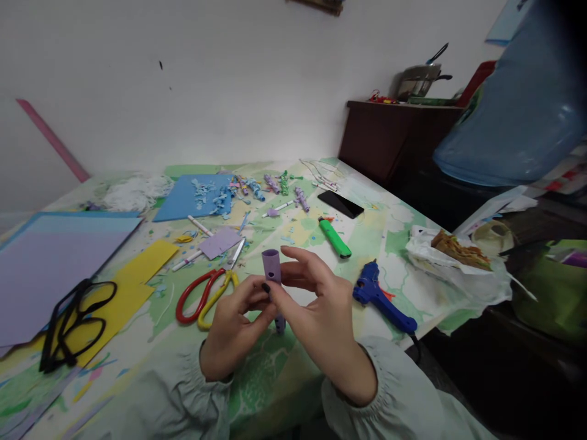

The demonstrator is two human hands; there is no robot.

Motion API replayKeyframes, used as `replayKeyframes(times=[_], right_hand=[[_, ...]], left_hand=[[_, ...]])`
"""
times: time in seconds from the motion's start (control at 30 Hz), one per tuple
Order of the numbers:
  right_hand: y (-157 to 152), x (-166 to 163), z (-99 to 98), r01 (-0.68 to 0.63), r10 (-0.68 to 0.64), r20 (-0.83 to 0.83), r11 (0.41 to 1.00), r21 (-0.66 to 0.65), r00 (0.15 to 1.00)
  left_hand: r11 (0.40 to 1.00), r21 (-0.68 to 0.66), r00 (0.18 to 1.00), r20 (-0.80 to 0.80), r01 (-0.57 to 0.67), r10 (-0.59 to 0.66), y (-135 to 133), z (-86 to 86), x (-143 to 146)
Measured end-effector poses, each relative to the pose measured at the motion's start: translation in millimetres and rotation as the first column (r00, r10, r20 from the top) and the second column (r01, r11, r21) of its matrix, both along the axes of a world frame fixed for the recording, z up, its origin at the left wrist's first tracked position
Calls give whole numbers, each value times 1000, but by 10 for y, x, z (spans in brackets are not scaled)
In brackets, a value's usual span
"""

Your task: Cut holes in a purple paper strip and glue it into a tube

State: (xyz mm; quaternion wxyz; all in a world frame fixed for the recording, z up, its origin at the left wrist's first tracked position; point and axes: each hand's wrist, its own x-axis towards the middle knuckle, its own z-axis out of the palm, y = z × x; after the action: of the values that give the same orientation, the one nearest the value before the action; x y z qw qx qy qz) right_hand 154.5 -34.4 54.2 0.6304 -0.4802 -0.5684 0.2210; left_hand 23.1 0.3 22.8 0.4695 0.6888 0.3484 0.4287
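Soft, dim light spreads fairly evenly over the wall (229,79), while the lower right sinks into shadow. Highlights glint on the blue bottle (509,122), upper right, where a blurry black patch fills the corner; the central lilac tube (271,261) looks fairly crisp, the frame's edges stretched

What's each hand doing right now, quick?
Left hand: closed, holding the purple paper tube.
Right hand: partly closed, holding the same tube.

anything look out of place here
The food looks odd on a craft table: its open bag sits at the right edge, near the glue gun. Loose scraps also litter the table.
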Motion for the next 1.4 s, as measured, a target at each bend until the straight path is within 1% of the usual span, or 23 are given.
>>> replayKeyframes(times=[0.13, 0.23, 0.3, 0.37, 0.43, 0.5, 0.6, 0.67, 0.77, 0.9, 1.0, 1.07, 1.13, 1.2, 1.33, 1.4], right_hand=[[11, -14, -13, -13, 13, 5, 1000, -6, 1000], [8, -17, -9, -35, 34, 22, 999, 14, 999], [8, 0, -15, -47, 47, 31, 999, 14, 998], [13, 36, -46, -60, 60, 21, 998, -2, 998], [19, 84, -114, -76, 76, -3, 996, -46, 997], [18, 127, -216, -113, 113, -6, 986, -122, 994], [-11, 155, -379, -175, 189, 37, 955, -241, 981], [-47, 147, -454, -185, 213, 73, 944, -275, 974], [-103, 117, -499, -122, 163, 171, 966, -228, 972], [-150, 86, -505, -14, 35, 292, 997, -73, 956], [-165, 78, -514, 4, -11, 329, 1000, 23, 944], [-167, 78, -514, -11, -3, 331, 999, 40, 944], [-162, 87, -508, -28, 28, 302, 1000, -5, 953], [-148, 106, -501, -39, 57, 237, 996, -80, 970], [-101, 174, -491, -35, 35, -2, 980, -196, 999], [-77, 212, -470, -73, 45, -124, 970, -233, 991]], left_hand=[[1000, -23, 1000, 14, 12, -11, 8, -7, -12], [998, -54, 1000, 25, 7, -5, 13, 7, -14], [996, -84, 999, 34, -11, 14, 21, 24, -15], [990, -132, 995, 81, -50, 61, 39, 39, -15], [972, -212, 979, 157, -96, 131, 70, 45, -16], [943, -311, 949, 245, -117, 199, 110, 41, -20], [906, -417, 899, 366, -72, 240, 159, 30, -23], [891, -453, 870, 429, -28, 245, 171, 29, -22], [875, -483, 837, 484, 12, 256, 167, 37, -16], [856, -517, 821, 498, 23, 279, 165, 41, -5], [845, -535, 832, 465, -9, 303, 176, 38, 5], [841, -541, 840, 442, -30, 315, 180, 36, 10], [835, -549, 844, 426, -45, 326, 180, 36, 13], [826, -559, 837, 418, -68, 352, 177, 37, 17], [799, -591, 801, 423, -110, 424, 179, 42, 31], [788, -607, 788, 433, -104, 438, 181, 46, 31]])
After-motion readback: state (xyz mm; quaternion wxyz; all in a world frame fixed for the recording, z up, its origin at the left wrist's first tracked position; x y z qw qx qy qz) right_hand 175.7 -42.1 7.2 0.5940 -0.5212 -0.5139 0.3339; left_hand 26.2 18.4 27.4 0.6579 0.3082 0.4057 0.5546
